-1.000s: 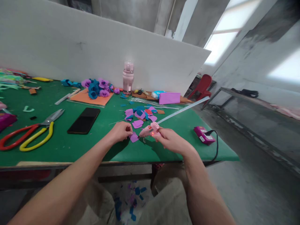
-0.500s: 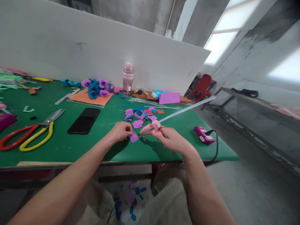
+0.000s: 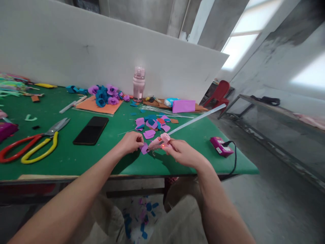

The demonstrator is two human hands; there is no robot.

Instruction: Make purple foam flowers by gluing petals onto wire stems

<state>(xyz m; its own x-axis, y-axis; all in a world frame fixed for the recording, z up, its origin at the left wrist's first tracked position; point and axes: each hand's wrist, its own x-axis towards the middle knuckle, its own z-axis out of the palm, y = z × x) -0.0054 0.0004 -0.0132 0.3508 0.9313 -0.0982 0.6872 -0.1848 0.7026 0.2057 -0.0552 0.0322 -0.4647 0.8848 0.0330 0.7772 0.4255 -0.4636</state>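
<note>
Pinching the near-left side of a small, flat piece of purple paper (image 3: 144,148), the left hand (image 3: 132,142) has its thumb and forefinger brought together on it at the tabletop (image 3: 76,162), which is covered in smooth green. The right hand (image 3: 181,151) is closed around the grip of a pale pink plastic glue gun (image 3: 156,142), a small red light (image 3: 163,146) glowing on its side. The nozzle points left and down at the right edge of the purple paper; whether it touches cannot be told. A long, translucent whitish glue stick (image 3: 198,119) juts from the gun's rear, slanting up to the right.

Just beyond the glue gun lies a little stack of purple paper cutouts (image 3: 149,134), and behind that a loose heap of purple, blue, red and brown paper pieces (image 3: 153,123). Left of the gun, past the left hand, rests a black rectangular smartphone (image 3: 91,130); farther left are large metal scissors (image 3: 49,134) with one red and one yellow handle. Well behind the gun, to its left, blue and purple paper flowers (image 3: 102,97) sit on a flat orange sheet (image 3: 111,108). Right of the gun stands a magenta box-shaped power socket (image 3: 220,146) with a black cable (image 3: 235,159) plugged in.
</note>
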